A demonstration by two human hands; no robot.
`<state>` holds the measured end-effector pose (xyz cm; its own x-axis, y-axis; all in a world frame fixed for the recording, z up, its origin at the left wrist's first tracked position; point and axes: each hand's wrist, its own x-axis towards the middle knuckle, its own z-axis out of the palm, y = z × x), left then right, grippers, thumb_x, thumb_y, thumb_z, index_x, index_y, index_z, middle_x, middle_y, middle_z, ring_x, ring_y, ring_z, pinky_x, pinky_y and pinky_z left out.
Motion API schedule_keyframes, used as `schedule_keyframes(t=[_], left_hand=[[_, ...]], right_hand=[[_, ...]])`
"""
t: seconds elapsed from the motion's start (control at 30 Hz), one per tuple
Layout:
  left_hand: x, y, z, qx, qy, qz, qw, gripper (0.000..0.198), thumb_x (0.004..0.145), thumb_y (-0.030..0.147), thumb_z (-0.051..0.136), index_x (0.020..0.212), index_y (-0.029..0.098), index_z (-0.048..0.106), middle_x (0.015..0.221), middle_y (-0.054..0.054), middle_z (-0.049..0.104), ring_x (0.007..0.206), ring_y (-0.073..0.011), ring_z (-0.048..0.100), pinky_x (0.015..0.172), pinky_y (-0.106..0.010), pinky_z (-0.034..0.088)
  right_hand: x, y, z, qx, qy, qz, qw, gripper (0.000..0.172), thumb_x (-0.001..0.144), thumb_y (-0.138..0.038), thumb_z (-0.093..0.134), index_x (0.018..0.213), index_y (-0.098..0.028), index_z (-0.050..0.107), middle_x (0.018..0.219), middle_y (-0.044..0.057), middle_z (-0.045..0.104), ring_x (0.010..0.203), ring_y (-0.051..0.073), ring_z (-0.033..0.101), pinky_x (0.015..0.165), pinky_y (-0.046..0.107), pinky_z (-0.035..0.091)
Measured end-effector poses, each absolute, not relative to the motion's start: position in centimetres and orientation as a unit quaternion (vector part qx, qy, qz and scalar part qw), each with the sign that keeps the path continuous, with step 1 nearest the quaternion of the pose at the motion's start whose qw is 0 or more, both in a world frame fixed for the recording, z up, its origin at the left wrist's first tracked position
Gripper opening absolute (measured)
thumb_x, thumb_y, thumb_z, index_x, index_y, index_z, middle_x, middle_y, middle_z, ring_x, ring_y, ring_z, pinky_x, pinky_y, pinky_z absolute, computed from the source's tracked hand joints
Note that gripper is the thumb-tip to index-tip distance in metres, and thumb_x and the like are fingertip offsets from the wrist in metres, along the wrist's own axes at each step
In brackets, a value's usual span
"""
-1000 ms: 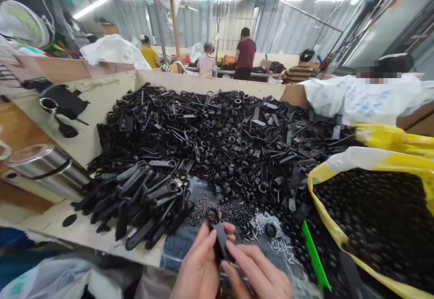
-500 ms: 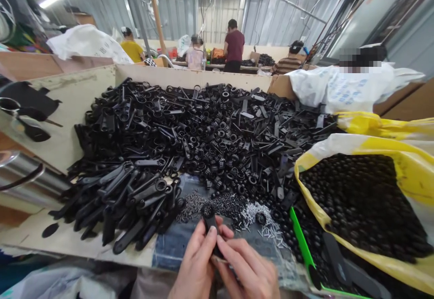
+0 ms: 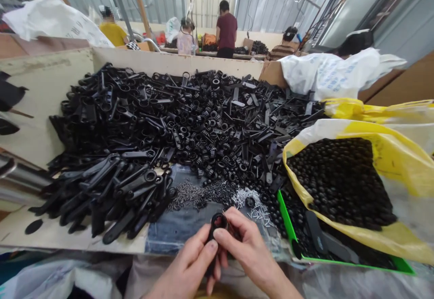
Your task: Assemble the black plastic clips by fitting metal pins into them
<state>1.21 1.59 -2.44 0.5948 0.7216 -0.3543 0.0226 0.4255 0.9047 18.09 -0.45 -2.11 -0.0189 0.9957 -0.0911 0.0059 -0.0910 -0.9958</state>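
Black plastic strap with a ring end [image 3: 218, 222] sits pinched between my left hand [image 3: 185, 263] and right hand [image 3: 249, 249], both closed on it above a dark blue cloth [image 3: 176, 229]; heaped black plastic parts [image 3: 169, 123] lie just beyond, beside loose silver pins [image 3: 252, 204].

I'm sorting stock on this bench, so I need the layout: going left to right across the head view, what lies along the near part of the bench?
round black disc → long black plastic handles → small dark screws → white pins → green-rimmed tray → yellow-and-white sack of black beads
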Motion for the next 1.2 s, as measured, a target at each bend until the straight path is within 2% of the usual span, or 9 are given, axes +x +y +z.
schedule_keyframes(t=[0.1, 0.17, 0.23, 0.3, 0.47, 0.6, 0.73, 0.93, 1.2], left_hand=[[0.9, 1.6, -2.6, 0.537, 0.423, 0.212, 0.698, 0.059, 0.093, 0.069, 0.056, 0.127, 0.023, 0.068, 0.081, -0.003, 0.069, 0.065, -0.0167, 0.063, 0.057, -0.026, 0.058], [0.8, 1.6, -3.2, 0.605, 0.450, 0.235, 0.614, 0.052, 0.097, 0.064, 0.053, 0.127, 0.024, 0.068, 0.100, -0.008, 0.075, 0.088, -0.0229, 0.072, 0.079, -0.033, 0.063], [0.7, 1.5, -4.0, 0.666, 0.462, 0.264, 0.523, 0.044, 0.100, 0.056, 0.051, 0.123, 0.024, 0.070, 0.125, -0.012, 0.073, 0.117, -0.0272, 0.068, 0.103, -0.039, 0.057], [0.4, 1.0, -5.1, 0.698, 0.469, 0.274, 0.467, 0.040, 0.101, 0.052, 0.050, 0.124, 0.025, 0.070, 0.136, -0.012, 0.069, 0.128, -0.0276, 0.064, 0.111, -0.040, 0.052], [0.1, -0.8, -7.5, 0.685, 0.508, 0.329, 0.406, 0.044, 0.101, 0.056, 0.052, 0.132, 0.029, 0.068, 0.132, -0.009, 0.075, 0.125, -0.0278, 0.068, 0.110, -0.040, 0.054], [0.8, -1.2, -7.6, 0.638, 0.522, 0.393, 0.408, 0.039, 0.096, 0.057, 0.061, 0.122, 0.032, 0.076, 0.128, -0.008, 0.077, 0.123, -0.0298, 0.069, 0.110, -0.040, 0.052], [1.4, -1.1, -7.4, 0.572, 0.543, 0.431, 0.438, 0.036, 0.090, 0.057, 0.069, 0.115, 0.033, 0.080, 0.125, -0.008, 0.079, 0.119, -0.0312, 0.070, 0.108, -0.040, 0.051], [0.1, -0.9, -7.3, 0.595, 0.515, 0.422, 0.450, 0.037, 0.091, 0.059, 0.068, 0.117, 0.036, 0.080, 0.126, -0.007, 0.079, 0.120, -0.0312, 0.069, 0.106, -0.038, 0.050], [0.3, -0.9, -6.3, 0.598, 0.525, 0.406, 0.449, 0.038, 0.093, 0.062, 0.063, 0.111, 0.034, 0.081, 0.116, -0.008, 0.081, 0.109, -0.0305, 0.072, 0.098, -0.037, 0.053]], right_hand=[[17.4, -0.9, -3.2, -0.546, -0.514, 0.449, 0.486, 0.024, 0.100, -0.039, 0.063, 0.085, -0.021, 0.064, 0.087, -0.001, 0.055, 0.070, 0.014, 0.059, 0.062, 0.025, 0.046], [17.1, -1.0, -4.0, -0.557, -0.545, 0.383, 0.497, 0.019, 0.102, -0.034, 0.059, 0.088, -0.022, 0.064, 0.088, 0.000, 0.056, 0.080, 0.016, 0.057, 0.071, 0.025, 0.046], [17.0, -1.1, -4.7, -0.557, -0.554, 0.354, 0.508, 0.017, 0.103, -0.032, 0.057, 0.090, -0.022, 0.063, 0.089, 0.000, 0.058, 0.083, 0.016, 0.055, 0.075, 0.025, 0.046], [17.1, -1.1, -5.2, -0.561, -0.536, 0.360, 0.519, 0.018, 0.103, -0.035, 0.056, 0.093, -0.022, 0.063, 0.089, 0.000, 0.059, 0.082, 0.016, 0.055, 0.075, 0.024, 0.047], [17.2, -1.3, -5.5, -0.573, -0.490, 0.396, 0.523, 0.027, 0.101, -0.046, 0.059, 0.095, -0.021, 0.064, 0.086, 0.001, 0.063, 0.078, 0.017, 0.058, 0.070, 0.024, 0.050], [16.7, -1.2, -5.7, -0.584, -0.464, 0.395, 0.537, 0.034, 0.098, -0.053, 0.062, 0.096, -0.019, 0.067, 0.087, 0.003, 0.066, 0.078, 0.018, 0.058, 0.072, 0.026, 0.051], [16.6, -0.8, -5.5, -0.559, -0.430, 0.463, 0.536, 0.041, 0.094, -0.060, 0.066, 0.095, -0.019, 0.069, 0.087, 0.004, 0.066, 0.078, 0.019, 0.057, 0.071, 0.027, 0.050], [16.8, -0.6, -4.6, -0.501, -0.426, 0.546, 0.519, 0.041, 0.087, -0.059, 0.075, 0.093, -0.018, 0.075, 0.083, 0.001, 0.062, 0.075, 0.017, 0.053, 0.070, 0.026, 0.046], [15.1, -1.0, -5.4, -0.481, -0.341, 0.580, 0.562, 0.039, 0.086, -0.054, 0.079, 0.083, -0.018, 0.066, 0.076, -0.002, 0.053, 0.068, 0.012, 0.042, 0.062, 0.021, 0.039]])
